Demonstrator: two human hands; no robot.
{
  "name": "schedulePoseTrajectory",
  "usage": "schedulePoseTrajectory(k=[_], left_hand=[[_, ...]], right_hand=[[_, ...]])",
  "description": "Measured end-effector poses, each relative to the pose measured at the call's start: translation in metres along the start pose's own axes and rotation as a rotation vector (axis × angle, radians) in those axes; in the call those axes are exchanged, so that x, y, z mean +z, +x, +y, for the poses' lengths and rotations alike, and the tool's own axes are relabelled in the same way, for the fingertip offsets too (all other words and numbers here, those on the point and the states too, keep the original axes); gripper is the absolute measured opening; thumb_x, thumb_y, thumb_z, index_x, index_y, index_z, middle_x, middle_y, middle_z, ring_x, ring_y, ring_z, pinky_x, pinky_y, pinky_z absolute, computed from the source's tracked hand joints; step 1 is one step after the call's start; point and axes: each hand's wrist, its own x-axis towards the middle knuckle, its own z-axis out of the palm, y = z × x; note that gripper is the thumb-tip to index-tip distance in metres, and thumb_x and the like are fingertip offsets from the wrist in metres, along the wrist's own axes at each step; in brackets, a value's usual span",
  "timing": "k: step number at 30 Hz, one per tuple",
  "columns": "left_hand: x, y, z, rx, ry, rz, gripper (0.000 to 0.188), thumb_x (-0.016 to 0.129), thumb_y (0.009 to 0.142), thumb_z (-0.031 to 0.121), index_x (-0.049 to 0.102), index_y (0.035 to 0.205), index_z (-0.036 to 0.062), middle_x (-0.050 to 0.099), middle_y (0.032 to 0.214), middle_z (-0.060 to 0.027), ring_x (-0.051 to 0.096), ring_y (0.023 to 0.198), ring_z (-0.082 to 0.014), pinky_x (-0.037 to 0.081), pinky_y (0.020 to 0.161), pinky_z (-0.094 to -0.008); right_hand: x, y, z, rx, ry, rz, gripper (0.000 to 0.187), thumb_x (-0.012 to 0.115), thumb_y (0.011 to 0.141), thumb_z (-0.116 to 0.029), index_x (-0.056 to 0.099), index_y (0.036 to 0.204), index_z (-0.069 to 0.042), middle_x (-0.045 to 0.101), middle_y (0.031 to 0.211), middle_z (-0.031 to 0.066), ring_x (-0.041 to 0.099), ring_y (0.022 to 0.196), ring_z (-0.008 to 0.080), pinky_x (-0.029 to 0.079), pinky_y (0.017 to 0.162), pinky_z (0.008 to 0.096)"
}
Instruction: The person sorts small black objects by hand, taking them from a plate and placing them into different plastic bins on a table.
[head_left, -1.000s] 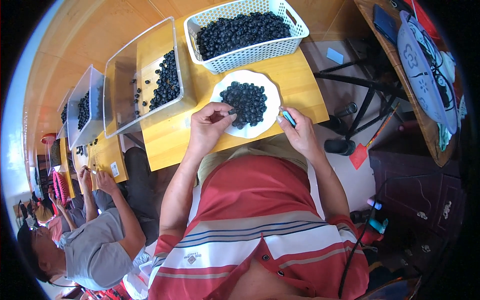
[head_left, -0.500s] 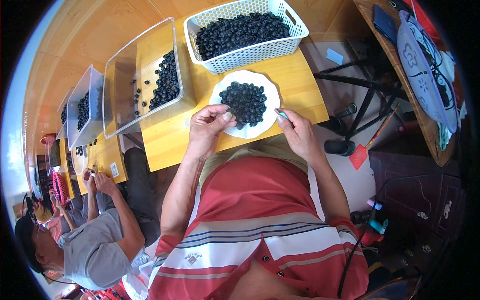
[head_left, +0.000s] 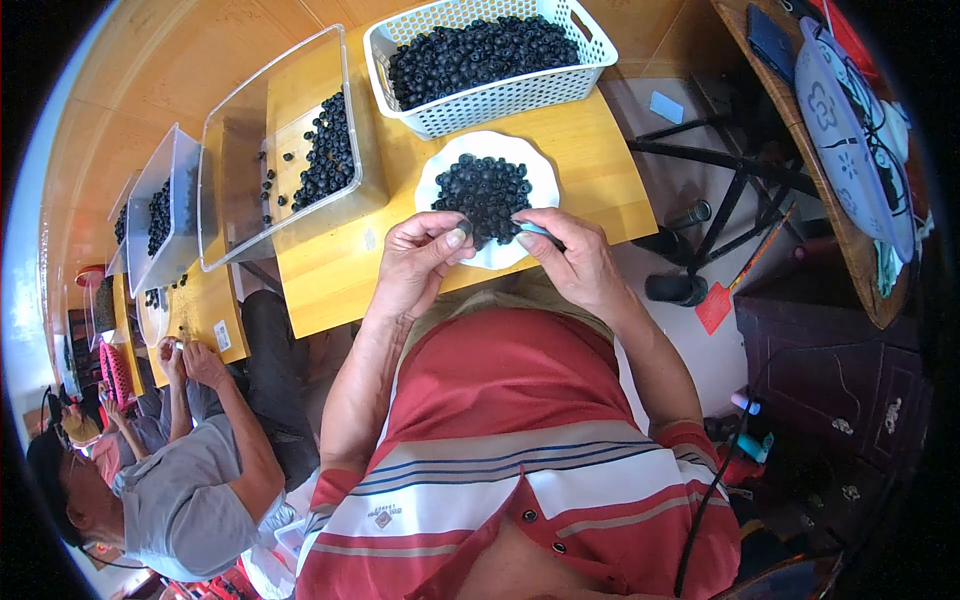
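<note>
Between thumb and forefinger, my left hand (head_left: 420, 255) pinches a small dark round piece (head_left: 464, 228) that looks like a blueberry, at the plate's near left edge. My right hand (head_left: 578, 255) grips a slim tool with a light-blue handle (head_left: 538, 231), whose tip is too small to make out. It points left toward the pinched piece, with a gap between the two hands. Behind them a white scalloped plate (head_left: 545, 180) bears a heap of similar dark round pieces (head_left: 485, 185). The plate rests on a yellow wooden table (head_left: 330, 290).
A white perforated basket (head_left: 500, 97) full of dark pieces stands at the back. Left of the plate is a clear plastic bin (head_left: 368, 185), partly filled. A co-worker (head_left: 190, 500) sits at the left. A red fly swatter (head_left: 714, 308) and dark table legs (head_left: 735, 205) are at the right.
My right hand has moved left with the blue-handled tool, closer to my left hand. My left hand stays nearly in place, still pinching the piece. The view has shifted slightly.
</note>
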Motion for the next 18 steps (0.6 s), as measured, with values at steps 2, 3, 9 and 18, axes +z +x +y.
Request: schedulePoseTrajectory(k=[2, 3, 9, 18], left_hand=[[0.001, -0.002, 0.000, -0.015, -0.017, -0.007, 0.016, 0.067, 0.089, -0.001, 0.068, 0.105, -0.0004, 0.068, 0.102, -0.0120, 0.067, 0.084, -0.0171, 0.060, 0.076, -0.0289], [0.004, -0.002, 0.000, -0.016, -0.033, -0.025, 0.016, 0.066, 0.089, -0.002, 0.068, 0.105, -0.0006, 0.069, 0.099, -0.0119, 0.068, 0.084, -0.0168, 0.060, 0.077, -0.0293], [0.007, -0.004, 0.002, -0.035, -0.052, -0.110, 0.016, 0.066, 0.090, -0.002, 0.066, 0.105, -0.0017, 0.070, 0.099, -0.0133, 0.070, 0.086, -0.0175, 0.061, 0.077, -0.0304], [0.006, -0.008, 0.001, -0.063, -0.078, -0.145, 0.014, 0.065, 0.090, -0.002, 0.066, 0.104, -0.0034, 0.069, 0.100, -0.0151, 0.070, 0.087, -0.0197, 0.062, 0.077, -0.0320]], right_hand=[[0.002, 0.005, -0.003, -0.063, 0.000, -0.018, 0.024, 0.063, 0.095, -0.015, 0.061, 0.113, 0.003, 0.069, 0.098, 0.0155, 0.068, 0.086, 0.0225, 0.052, 0.076, 0.0317], [0.002, 0.006, -0.005, -0.080, -0.020, -0.036, 0.025, 0.064, 0.095, -0.014, 0.061, 0.113, 0.002, 0.069, 0.099, 0.0159, 0.068, 0.087, 0.0249, 0.052, 0.076, 0.0325], [0.007, 0.015, -0.016, -0.202, -0.129, -0.093, 0.027, 0.067, 0.092, -0.016, 0.061, 0.113, 0.000, 0.067, 0.094, 0.0160, 0.068, 0.083, 0.0320, 0.053, 0.071, 0.0365], [0.011, 0.017, -0.017, -0.280, -0.295, -0.140, 0.028, 0.070, 0.088, -0.025, 0.062, 0.107, -0.006, 0.062, 0.081, 0.0109, 0.065, 0.071, 0.0315, 0.050, 0.060, 0.0400]])
